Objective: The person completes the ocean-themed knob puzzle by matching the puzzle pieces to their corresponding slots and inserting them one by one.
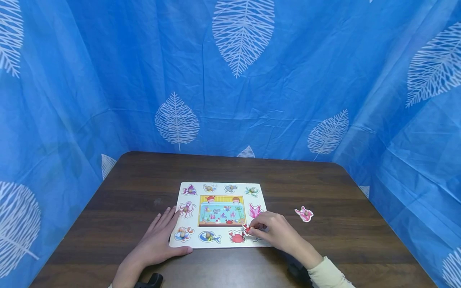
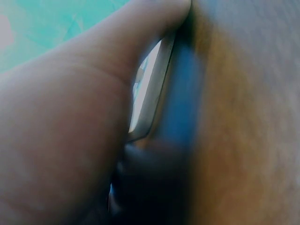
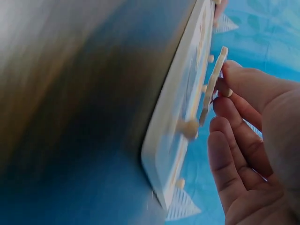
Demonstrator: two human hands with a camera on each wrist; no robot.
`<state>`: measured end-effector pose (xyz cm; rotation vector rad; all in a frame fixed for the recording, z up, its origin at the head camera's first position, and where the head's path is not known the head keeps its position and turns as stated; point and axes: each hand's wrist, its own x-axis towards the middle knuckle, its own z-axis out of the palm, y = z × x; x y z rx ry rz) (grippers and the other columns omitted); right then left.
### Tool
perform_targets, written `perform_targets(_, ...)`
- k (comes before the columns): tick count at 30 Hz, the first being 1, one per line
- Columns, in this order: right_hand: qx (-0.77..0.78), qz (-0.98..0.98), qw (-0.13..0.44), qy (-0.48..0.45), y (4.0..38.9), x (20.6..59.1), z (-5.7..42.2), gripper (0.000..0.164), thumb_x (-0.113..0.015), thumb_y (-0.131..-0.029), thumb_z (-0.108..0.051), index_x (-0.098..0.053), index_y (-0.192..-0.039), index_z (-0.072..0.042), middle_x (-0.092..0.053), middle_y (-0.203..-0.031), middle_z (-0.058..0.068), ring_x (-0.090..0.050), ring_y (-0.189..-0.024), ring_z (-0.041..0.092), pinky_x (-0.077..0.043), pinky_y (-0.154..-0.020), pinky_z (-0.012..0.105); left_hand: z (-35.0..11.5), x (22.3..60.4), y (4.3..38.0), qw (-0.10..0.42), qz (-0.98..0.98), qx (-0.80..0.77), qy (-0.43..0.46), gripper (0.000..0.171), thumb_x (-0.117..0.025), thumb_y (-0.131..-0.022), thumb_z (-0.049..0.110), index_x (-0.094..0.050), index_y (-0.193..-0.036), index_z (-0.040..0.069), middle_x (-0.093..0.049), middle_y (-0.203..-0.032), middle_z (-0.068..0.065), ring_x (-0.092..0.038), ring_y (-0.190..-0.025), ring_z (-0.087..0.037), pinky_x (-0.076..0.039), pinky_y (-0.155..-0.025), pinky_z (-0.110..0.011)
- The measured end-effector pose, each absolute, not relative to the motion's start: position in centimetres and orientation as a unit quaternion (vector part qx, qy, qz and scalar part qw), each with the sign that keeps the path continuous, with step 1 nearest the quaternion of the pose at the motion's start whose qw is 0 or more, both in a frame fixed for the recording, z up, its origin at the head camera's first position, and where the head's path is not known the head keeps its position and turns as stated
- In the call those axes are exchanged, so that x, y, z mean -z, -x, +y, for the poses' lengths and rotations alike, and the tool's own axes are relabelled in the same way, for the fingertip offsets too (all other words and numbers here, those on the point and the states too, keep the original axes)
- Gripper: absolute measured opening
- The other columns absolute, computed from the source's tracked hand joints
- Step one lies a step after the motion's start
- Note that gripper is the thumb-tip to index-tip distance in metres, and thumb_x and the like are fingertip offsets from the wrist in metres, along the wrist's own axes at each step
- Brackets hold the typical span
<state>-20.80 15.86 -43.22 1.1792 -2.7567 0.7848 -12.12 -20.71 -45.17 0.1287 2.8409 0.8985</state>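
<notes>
A white wooden sea-animal puzzle board (image 1: 230,245) lies flat on the table. My right hand (image 1: 276,231) pinches a red crab puzzle piece (image 1: 246,229) just above the board's lower right part. In the right wrist view, thumb and fingers hold this crab piece (image 3: 212,89) by its knob, tilted and off the board. Beside it on the board is a crab-shaped slot (image 1: 237,237) with a printed crab. My left hand (image 1: 158,238) rests at the board's left edge with fingers straight, its thumb along the front-left corner.
A pink puzzle piece (image 1: 305,214) lies on the dark wooden table (image 1: 324,248), right of the board. Several knobbed pieces sit in the board, among them a blue fish (image 1: 209,237). Blue leaf-patterned cloth (image 1: 223,96) hangs behind and at both sides.
</notes>
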Motion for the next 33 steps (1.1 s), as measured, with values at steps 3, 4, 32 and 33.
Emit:
perform_targets(3,-0.263,-0.882,0.014,-0.390,20.6,43.7,15.1,0.007,-0.084,-0.088,-0.022,-0.078,-0.091,-0.019,-0.068,-0.080,-0.017,-0.053,-0.071,-0.003,-0.049,-0.061,0.015,-20.7,45.2,12.1,0.079,0.950,-0.299,-0.044,0.126,-0.080,-0.070,0.072,-0.032,-0.159,-0.002,-0.024,-0.168,-0.024,-0.016,-0.157,-0.045,-0.011,-0.125,-0.064)
perform_targets(4,-0.265,-0.881,0.012,-0.393,20.5,43.8,14.9,0.006,-0.084,-0.088,-0.021,-0.078,-0.091,-0.019,-0.068,-0.080,-0.016,-0.054,-0.070,-0.004,-0.049,-0.061,0.015,-20.7,45.2,12.1,0.079,0.950,-0.299,-0.044,0.126,-0.080,-0.070,0.072,-0.032,-0.159,-0.002,-0.024,-0.168,-0.024,-0.016,-0.157,-0.045,-0.011,-0.125,-0.064)
perform_targets(32,-0.281,-0.869,-0.018,-0.406,19.8,44.3,12.5,0.009,-0.082,-0.091,-0.026,-0.077,-0.089,-0.019,-0.065,-0.078,-0.016,-0.054,-0.070,-0.007,-0.048,-0.063,0.013,-20.7,45.3,12.1,0.084,0.951,-0.296,-0.044,0.126,-0.080,-0.070,0.073,-0.030,-0.160,-0.001,-0.023,-0.168,-0.024,-0.016,-0.157,-0.045,-0.011,-0.125,-0.064)
perform_targets(33,-0.281,-0.872,-0.018,-0.401,19.9,44.2,12.6,0.009,-0.082,-0.090,-0.027,-0.078,-0.090,-0.019,-0.065,-0.078,-0.016,-0.054,-0.070,-0.006,-0.049,-0.063,0.013,-20.7,45.3,12.1,0.083,0.951,-0.296,-0.044,0.126,-0.080,-0.070,0.073,-0.030,-0.160,-0.001,-0.023,-0.168,-0.024,-0.016,-0.157,-0.045,-0.011,-0.125,-0.064)
